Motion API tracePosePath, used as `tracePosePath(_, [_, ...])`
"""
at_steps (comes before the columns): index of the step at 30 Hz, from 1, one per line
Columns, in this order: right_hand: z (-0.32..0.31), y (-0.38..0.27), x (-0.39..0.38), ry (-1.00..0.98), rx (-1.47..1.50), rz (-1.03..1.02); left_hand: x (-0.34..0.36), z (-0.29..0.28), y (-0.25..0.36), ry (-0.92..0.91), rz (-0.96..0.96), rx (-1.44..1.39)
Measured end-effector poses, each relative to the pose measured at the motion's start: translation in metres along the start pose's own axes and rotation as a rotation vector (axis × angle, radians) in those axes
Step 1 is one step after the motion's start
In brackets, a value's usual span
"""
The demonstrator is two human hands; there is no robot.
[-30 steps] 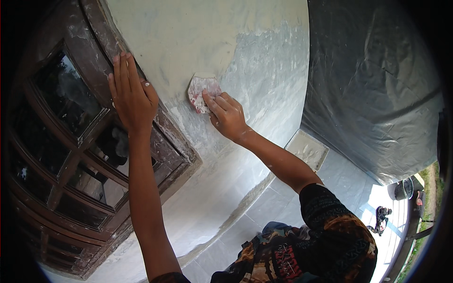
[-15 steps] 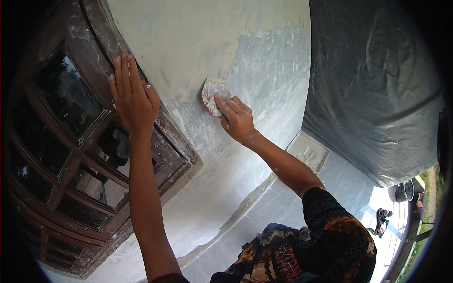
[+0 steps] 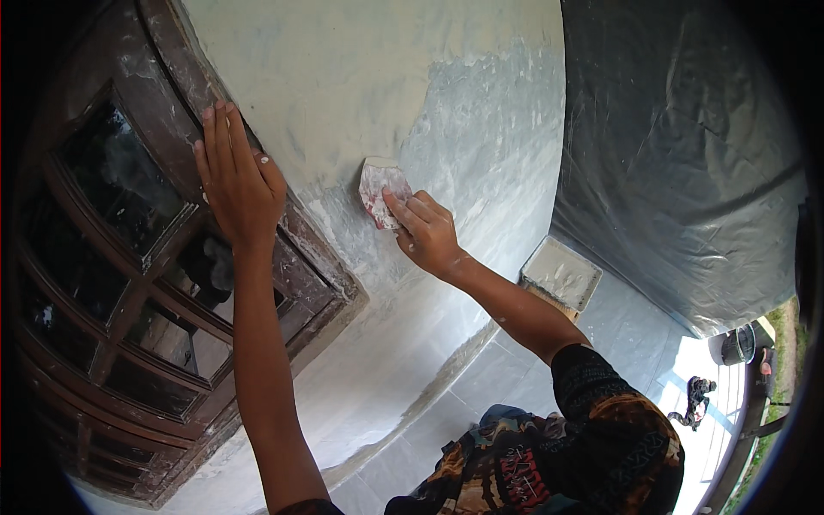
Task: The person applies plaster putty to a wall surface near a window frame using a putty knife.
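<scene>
Paste tray (image 3: 562, 273) — base (image 3: 558, 302) partly behind right forearm (image 3: 513, 299) — near dark sheeting (image 3: 678, 172).

1. The left arm (image 3: 268, 369) rises from the lower edge, nearly straight, leaning slightly left toward its upper end.
2. The left hand (image 3: 242, 189) lies flat with its back to the camera, fingers (image 3: 221, 142) extended upward and close together.
3. Its thumb (image 3: 271, 174) angles away to the right of the palm, with a white speck near the tip.
4. The right arm (image 3: 515, 309) slants up and leftward from the shoulder, with pale spots on the forearm.
5. The right hand (image 3: 432, 236) is closed in a grip, index finger (image 3: 397, 206) reaching forward, the other fingers bent.
</scene>
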State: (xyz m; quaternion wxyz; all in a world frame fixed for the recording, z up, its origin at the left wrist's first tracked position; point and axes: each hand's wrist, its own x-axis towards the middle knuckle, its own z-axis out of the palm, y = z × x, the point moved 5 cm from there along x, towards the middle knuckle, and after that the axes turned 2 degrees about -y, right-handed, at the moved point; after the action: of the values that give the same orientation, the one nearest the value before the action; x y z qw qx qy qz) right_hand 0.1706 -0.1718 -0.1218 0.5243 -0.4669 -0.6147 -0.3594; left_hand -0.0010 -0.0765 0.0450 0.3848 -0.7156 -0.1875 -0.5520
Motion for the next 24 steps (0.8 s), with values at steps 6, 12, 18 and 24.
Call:
tracePosePath(6, [-0.036, 0.063, 0.082, 0.241, -0.133, 0.118, 0.006, 0.001, 0.008, 0.015, 0.007, -0.019])
tracePosePath(12, [-0.001, 0.014, 0.006, -0.004, -0.084, 0.008, 0.001, -0.003, 0.003, 0.013, 0.004, -0.015])
tracePosePath(18, [-0.051, 0.004, -0.035, 0.023, 0.548, 0.509, -0.002, -0.004, 0.002, 0.056, -0.018, -0.145])
tracePosePath(24, [-0.082, 0.067, -0.059, 0.188, 0.97, 0.899, -0.017, -0.008, 0.058, 0.169, -0.193, -0.468])
